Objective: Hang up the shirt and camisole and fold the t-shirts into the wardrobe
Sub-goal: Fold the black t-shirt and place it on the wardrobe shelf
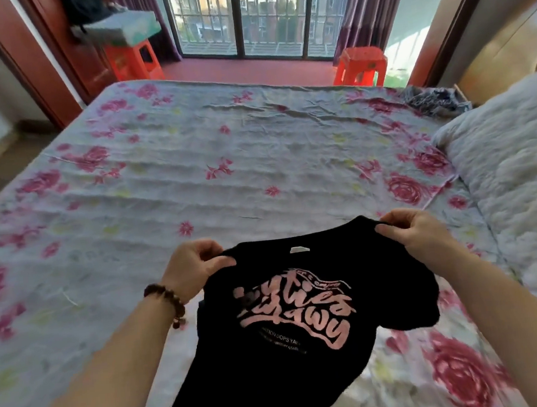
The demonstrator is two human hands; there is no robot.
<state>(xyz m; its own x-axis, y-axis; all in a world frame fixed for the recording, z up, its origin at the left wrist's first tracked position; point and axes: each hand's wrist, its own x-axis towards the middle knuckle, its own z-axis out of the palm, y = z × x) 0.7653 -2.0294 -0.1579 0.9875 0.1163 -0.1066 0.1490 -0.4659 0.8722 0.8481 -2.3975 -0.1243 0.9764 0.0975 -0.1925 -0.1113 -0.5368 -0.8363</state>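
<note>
A single head-worn camera looks forward and down, close over the bed (191,164), toward the window (262,13).

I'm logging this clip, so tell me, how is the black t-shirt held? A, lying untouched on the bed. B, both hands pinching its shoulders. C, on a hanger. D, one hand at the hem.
B: the left hand and the right hand each pinch a shoulder of the black t-shirt.

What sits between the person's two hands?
In the head view, the black t-shirt spans from left hand to right hand, its white neck label midway.
</note>
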